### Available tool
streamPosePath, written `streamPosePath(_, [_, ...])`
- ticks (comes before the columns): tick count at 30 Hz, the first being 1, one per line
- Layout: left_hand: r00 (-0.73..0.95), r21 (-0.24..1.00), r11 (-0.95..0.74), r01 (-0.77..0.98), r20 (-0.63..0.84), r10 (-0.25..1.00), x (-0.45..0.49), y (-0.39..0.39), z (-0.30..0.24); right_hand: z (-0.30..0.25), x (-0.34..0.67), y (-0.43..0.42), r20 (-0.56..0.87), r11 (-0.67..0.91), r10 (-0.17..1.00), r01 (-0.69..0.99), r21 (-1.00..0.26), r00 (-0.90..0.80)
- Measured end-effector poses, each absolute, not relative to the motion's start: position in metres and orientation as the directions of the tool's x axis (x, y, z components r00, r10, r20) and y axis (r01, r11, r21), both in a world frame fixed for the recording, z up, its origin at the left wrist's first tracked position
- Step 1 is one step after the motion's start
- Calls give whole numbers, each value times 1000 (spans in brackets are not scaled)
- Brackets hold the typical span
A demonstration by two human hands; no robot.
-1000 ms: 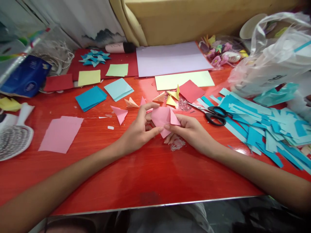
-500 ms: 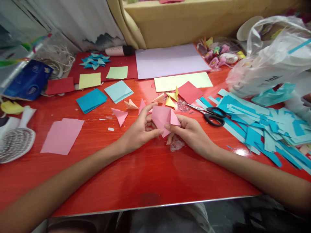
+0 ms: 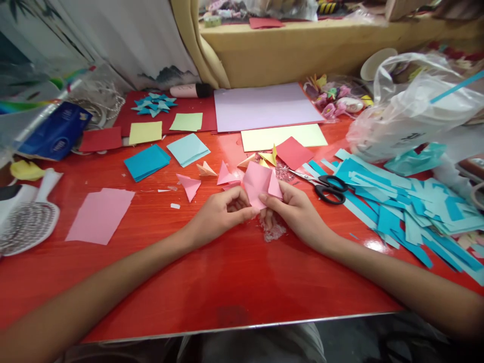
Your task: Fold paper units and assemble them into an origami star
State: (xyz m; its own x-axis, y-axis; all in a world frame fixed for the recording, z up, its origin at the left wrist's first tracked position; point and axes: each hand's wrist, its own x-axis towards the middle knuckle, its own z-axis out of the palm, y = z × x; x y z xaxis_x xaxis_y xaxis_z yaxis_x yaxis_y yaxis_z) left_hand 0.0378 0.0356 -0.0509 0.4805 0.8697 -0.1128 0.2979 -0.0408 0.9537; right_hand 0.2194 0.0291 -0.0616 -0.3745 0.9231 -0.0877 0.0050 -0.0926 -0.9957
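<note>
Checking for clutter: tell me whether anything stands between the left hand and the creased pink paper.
Nothing visible does: the left hand is close beside the creased pink paper, which the right hand holds. Left-hand contact is unclear.

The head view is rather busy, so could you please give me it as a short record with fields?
Held: pink paper, creased and partly folded
Right hand: gripping the paper's right side, thumb on top
Left hand: thumb tip by the paper's lower corner; contact unclear
Surface: red table
Left side: loose pink sheets, lying flat
Right side: scissors, beside blue strips
</note>
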Motion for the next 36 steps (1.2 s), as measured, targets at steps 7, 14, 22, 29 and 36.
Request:
streamPosePath(7, [469, 946, -57, 318, -104, 877, 39, 35, -51, -61, 218, 27, -91, -78, 917, 48, -996, -389])
streamPosePath(14, [464, 973, 15, 230, -123, 877, 36, 36, -50, -60, 219, 26, -90, -117, 904, -38, -992, -418])
streamPosePath(22, [427, 971, 25, 239, -128, 895, 35, 36, -51, -61, 219, 26, -124, -84, 900, 113, -990, -418])
streamPosePath(29, [455, 965, -19, 260, -106, 884, 35, 37, -51, -64, 221, 31, -10, 13, 959, 80, -997, -282])
streamPosePath(36, [339, 996, 12, 91, -43, 940, 36, 40, -58, -64, 222, 32, -56, -31, 946, 84, -996, -320])
